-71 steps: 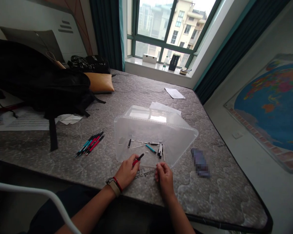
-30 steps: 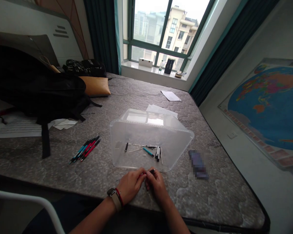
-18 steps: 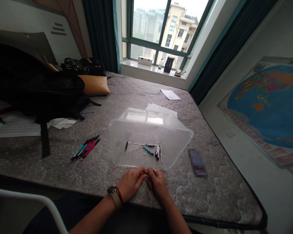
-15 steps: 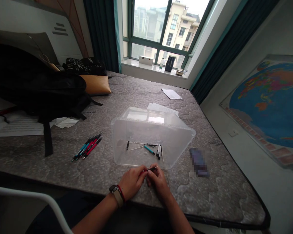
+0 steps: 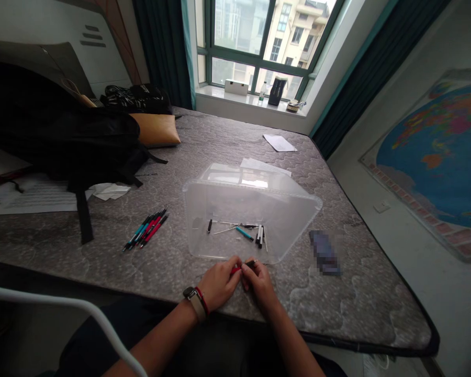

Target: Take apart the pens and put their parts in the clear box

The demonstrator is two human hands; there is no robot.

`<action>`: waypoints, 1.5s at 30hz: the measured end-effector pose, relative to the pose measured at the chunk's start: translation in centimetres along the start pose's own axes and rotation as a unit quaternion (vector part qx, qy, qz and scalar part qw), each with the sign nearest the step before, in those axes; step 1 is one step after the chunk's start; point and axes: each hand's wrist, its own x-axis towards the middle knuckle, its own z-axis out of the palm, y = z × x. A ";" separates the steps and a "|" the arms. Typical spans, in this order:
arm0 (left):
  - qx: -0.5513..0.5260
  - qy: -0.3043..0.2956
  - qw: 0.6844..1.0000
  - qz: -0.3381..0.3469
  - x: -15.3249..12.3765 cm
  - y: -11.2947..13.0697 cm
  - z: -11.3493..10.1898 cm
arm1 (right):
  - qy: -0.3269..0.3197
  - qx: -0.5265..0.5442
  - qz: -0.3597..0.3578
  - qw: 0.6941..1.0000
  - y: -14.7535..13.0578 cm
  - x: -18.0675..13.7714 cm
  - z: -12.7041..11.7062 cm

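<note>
My left hand (image 5: 219,283) and my right hand (image 5: 258,281) meet at the near edge of a grey mattress (image 5: 204,152), both pinched on one red and black pen (image 5: 241,267). The left fingers grip its red part, the right fingers its dark end. Just beyond them stands a clear plastic bin (image 5: 251,217) with several pen parts (image 5: 243,230) lying on its bottom. A bundle of assembled red, blue and black pens (image 5: 147,229) lies on the mattress to the left of the bin.
A black backpack (image 5: 58,131) and an orange cushion (image 5: 157,130) lie at the left. White papers (image 5: 279,142) lie beyond the bin. A blurred dark object (image 5: 325,252) rests right of the bin. A white chair rail (image 5: 63,309) crosses the lower left. A world map (image 5: 439,157) covers the right.
My left hand drew the red pen back from the bin's front to the mattress edge. My right hand joined it, and both now pinch the pen together.
</note>
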 end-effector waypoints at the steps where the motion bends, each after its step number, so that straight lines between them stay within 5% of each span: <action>1: 0.000 -0.001 1.000 -0.005 0.0 0.1 -0.1 | -0.002 0.004 0.000 1.000 0.0 0.0 0.0; 21: -0.012 0.002 1.000 0.022 0.5 -0.8 0.4 | 0.020 0.008 -0.011 1.000 0.3 0.0 0.3; 27: 0.006 0.010 1.000 0.018 0.4 -0.7 0.5 | 0.077 -0.023 -0.027 0.996 0.1 0.0 0.8; 33: -0.030 0.058 0.998 -0.008 0.8 -1.0 0.0 | 0.195 0.117 -0.017 0.974 -1.8 0.1 -0.7; 45: -0.146 0.085 0.982 -0.087 1.3 -0.9 0.3 | 0.207 0.126 -0.017 0.970 -2.1 0.2 -1.8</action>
